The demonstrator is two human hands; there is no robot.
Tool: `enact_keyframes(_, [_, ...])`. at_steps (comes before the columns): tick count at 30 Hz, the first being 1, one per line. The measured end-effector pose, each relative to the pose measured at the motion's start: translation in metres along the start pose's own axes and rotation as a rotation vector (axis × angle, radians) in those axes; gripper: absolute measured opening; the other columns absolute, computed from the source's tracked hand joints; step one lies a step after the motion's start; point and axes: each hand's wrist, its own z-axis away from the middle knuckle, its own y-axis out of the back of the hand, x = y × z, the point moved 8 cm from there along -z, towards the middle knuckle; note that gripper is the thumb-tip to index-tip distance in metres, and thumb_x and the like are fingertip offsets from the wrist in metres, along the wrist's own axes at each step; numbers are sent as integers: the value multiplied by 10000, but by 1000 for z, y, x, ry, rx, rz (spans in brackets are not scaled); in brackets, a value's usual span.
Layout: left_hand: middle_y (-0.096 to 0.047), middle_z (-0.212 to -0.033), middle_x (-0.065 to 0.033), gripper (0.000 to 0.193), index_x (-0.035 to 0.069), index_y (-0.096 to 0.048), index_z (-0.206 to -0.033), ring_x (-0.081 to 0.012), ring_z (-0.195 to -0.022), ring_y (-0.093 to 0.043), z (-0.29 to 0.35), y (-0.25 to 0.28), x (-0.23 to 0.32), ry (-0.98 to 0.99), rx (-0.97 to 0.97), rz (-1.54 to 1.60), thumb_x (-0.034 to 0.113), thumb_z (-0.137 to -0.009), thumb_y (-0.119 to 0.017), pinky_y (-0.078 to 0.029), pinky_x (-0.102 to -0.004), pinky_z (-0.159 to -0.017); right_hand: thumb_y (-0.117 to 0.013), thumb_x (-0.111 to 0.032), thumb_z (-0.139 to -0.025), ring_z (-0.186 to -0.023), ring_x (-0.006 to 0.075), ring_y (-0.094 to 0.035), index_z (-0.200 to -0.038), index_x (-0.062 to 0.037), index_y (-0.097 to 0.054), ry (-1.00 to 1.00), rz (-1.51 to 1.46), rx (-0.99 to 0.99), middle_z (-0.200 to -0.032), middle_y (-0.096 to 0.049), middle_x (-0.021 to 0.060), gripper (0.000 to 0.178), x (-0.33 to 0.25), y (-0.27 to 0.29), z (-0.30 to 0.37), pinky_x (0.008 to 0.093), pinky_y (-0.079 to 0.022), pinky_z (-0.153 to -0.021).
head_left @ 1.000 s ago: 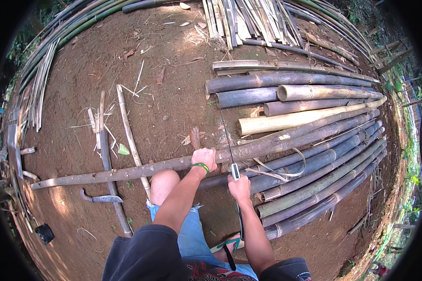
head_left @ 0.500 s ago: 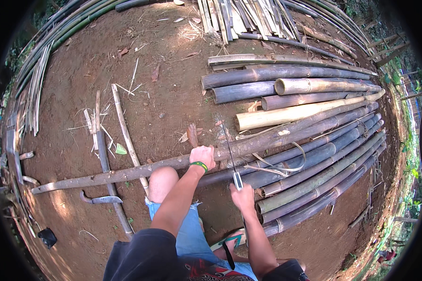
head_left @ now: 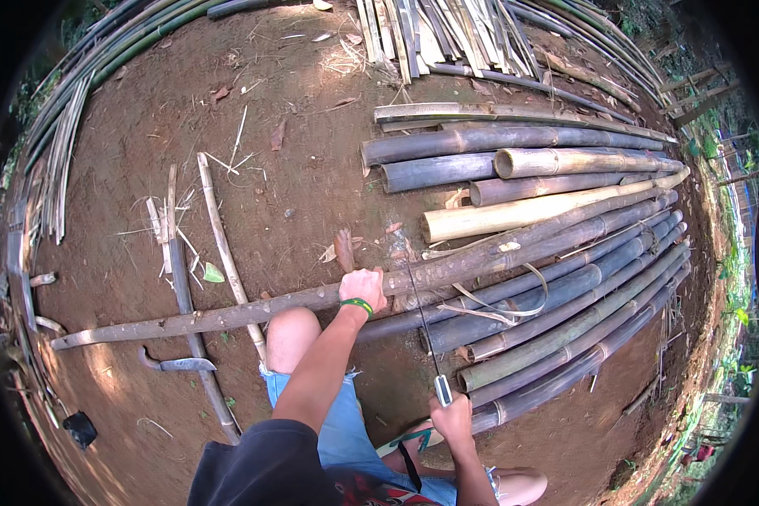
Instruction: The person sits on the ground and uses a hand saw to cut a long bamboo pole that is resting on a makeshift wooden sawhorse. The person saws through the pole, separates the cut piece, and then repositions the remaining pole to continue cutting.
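Change since earlier frames: our right hand (head_left: 453, 419) has drawn back toward our body, and the long knife (head_left: 423, 325) with it; before, its handle sat close by the pole, now it lies well below it. Our left hand has stayed on the pole.
Left hand (head_left: 363, 289): we have it closed over the long bamboo pole (head_left: 228, 316), fingers wrapped across its top; a green band sits on the wrist.
Right hand: we grip the knife's handle in a closed fist, thin blade pointing away from us, its tip near the pole just right of our left hand.
Pole position: we see it lying across the bare dirt (head_left: 295, 185), left end on the ground, right part resting on the stack of bamboo poles (head_left: 565, 278).
Nearby: a curved blade tool (head_left: 177, 363) lies on the dirt left of our knee (head_left: 291, 333); split bamboo strips (head_left: 430, 34) are heaped at the top.
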Motion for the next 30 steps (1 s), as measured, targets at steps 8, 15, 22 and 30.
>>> enact_keyframes(8, [-774,-901,-149,246,78,-716,-1008,-316,-855,-771,0,1,14,-34,20,-26,201,-798,-680,-620,-430,-734,-671,-299,-883,-930,519,-679,-876,69,-727,49,-8,12,-876,-676,354,373,-77,-23,-96,560,-534,-860])
enact_keyframes(15, [-763,-884,-167,272,84,-701,-1022,-331,-850,-764,4,1,7,13,48,-4,190,-775,-661,-614,-436,-735,-690,-297,-868,-910,510,-691,-852,68,-734,-26,-28,-19,-861,-676,357,368,3,-8,3,552,-542,-857])
enact_keyframes(22, [-765,-891,-165,267,91,-701,-1005,-342,-858,-761,7,3,14,-14,73,-8,186,-759,-663,-610,-448,-742,-672,-278,-870,-901,516,-689,-867,78,-731,76,1,62,-870,-682,352,362,-69,-17,-81,551,-544,-871])
enact_keyframes(30, [-763,-901,-177,268,89,-703,-999,-346,-866,-760,8,-1,20,9,82,12,195,-754,-681,-610,-457,-756,-671,-244,-862,-926,527,-677,-891,62,-735,32,-17,21,-898,-688,349,314,-27,-31,-83,558,-539,-871])
